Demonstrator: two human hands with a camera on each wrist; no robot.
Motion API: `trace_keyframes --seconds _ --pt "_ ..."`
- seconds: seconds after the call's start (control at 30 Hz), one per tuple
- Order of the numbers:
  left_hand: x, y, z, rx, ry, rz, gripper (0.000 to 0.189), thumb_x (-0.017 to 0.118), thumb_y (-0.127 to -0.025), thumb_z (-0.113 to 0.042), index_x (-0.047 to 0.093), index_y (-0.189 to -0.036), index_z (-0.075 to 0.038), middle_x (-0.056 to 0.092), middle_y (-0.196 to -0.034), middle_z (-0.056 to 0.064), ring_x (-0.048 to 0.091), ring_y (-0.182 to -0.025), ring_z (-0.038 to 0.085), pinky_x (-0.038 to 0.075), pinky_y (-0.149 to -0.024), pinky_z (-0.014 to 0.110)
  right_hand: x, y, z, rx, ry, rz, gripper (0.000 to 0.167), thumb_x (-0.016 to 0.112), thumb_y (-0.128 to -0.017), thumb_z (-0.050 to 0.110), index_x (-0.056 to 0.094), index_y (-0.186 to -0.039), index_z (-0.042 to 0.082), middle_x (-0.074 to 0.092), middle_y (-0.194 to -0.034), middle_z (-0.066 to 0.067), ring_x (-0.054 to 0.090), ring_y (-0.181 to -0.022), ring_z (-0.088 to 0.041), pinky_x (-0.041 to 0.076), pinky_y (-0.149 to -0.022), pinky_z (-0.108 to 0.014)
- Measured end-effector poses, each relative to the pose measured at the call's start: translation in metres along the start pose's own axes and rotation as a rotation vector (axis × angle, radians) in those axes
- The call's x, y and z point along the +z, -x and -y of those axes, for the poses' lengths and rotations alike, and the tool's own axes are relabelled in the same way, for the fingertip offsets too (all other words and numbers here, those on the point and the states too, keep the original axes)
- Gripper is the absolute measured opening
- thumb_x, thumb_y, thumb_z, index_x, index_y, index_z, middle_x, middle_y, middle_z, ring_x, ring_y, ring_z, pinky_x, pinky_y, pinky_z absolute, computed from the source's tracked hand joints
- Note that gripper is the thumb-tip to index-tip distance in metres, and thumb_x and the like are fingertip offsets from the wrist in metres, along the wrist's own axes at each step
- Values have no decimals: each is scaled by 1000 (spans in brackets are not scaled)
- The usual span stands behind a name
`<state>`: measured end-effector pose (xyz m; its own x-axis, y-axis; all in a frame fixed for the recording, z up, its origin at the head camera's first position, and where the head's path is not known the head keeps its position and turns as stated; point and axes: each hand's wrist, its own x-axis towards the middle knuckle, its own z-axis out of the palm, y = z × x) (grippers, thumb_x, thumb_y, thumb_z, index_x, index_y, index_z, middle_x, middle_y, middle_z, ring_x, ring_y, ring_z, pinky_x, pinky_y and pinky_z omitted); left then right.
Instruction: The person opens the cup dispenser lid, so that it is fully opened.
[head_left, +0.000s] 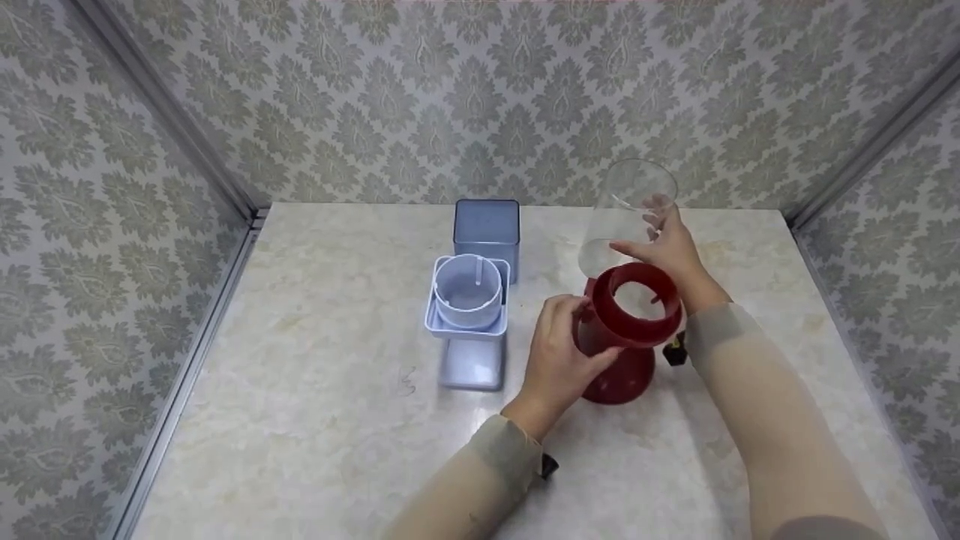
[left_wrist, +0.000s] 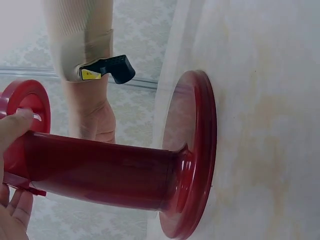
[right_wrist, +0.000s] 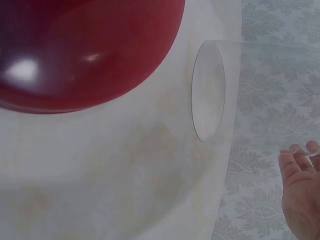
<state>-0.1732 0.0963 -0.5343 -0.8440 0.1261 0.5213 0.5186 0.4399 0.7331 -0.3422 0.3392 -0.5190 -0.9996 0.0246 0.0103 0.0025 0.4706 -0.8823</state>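
My left hand (head_left: 555, 356) grips a red plastic stand (left_wrist: 100, 170) by its wide ring-shaped top, thumb on the near side and fingers round the left. The stand has a thick column and a round foot that rests upright on the table. Behind it, my right hand (head_left: 675, 244) holds a clear, see-through tapered container (head_left: 607, 225) between thumb and fingers. The container's round wide rim faces up and its narrower end is lower, close over the table. In the right wrist view, fingers lie along the side of the clear wall (right_wrist: 270, 100).
Left of the stand is a pale blue piece (head_left: 467, 334) with a square tray, a round collar and a foot. A blue-grey square container (head_left: 487, 221) stands right behind it. Patterned walls (head_left: 480, 97) enclose the white table (head_left: 322, 360) at the back and sides.
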Motion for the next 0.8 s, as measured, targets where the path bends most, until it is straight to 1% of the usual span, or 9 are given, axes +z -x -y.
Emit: trace_keyframes --seconds 0.03,0.1,0.23,0.37,0.47,0.57,0.8 --pt "0 -1 1 4 3 1 75 102 -85 -25 64 -147 -7 65 -139 8 67 -130 20 59 -117 26 0 0 0 2 3 2 121 96 -93 34 14 -180 16 31 -186 -11 35 -173 -34 34 -142 -52" --pt "-2 -1 1 -7 10 21 75 100 -87 -20 65 -152 -7 65 -141 8 69 -131 20 59 -118 27 0 0 -1 7 3 7 121 96 -93 35 14 -181 18 30 -186 -10 34 -173 -33 34 -142 -52" --pt "-7 -4 5 -34 61 62 75 96 -91 -15 64 -159 -8 67 -148 8 69 -138 22 58 -122 29 -1 0 -1 7 10 14 122 97 -93 37 13 -181 18 30 -187 -10 34 -173 -34 34 -142 -54" --pt "-10 -9 11 -34 140 80 63 89 -97 -6 67 -156 -4 69 -159 11 68 -148 26 54 -126 32 -2 -1 -2 -8 10 18 123 98 -92 39 14 -180 17 30 -186 -12 35 -173 -36 34 -142 -55" --pt "-10 -11 15 -21 167 92 54 83 -101 -2 68 -153 -1 69 -161 12 67 -149 27 53 -126 31 -3 -1 -2 -15 9 17 123 98 -91 39 16 -180 15 31 -185 -13 35 -172 -37 33 -142 -54" --pt "-8 -13 19 -5 159 113 52 77 -105 -1 64 -156 0 68 -159 13 68 -148 27 54 -125 31 -4 -1 -2 -18 13 18 122 98 -92 37 16 -179 14 31 -185 -13 35 -172 -37 33 -142 -54" --pt "-3 -18 24 15 76 184 54 67 -113 -7 56 -166 -7 63 -165 10 67 -149 25 53 -126 30 -5 -3 -3 -17 17 21 125 98 -91 38 14 -180 14 26 -188 -13 36 -172 -37 33 -142 -57"
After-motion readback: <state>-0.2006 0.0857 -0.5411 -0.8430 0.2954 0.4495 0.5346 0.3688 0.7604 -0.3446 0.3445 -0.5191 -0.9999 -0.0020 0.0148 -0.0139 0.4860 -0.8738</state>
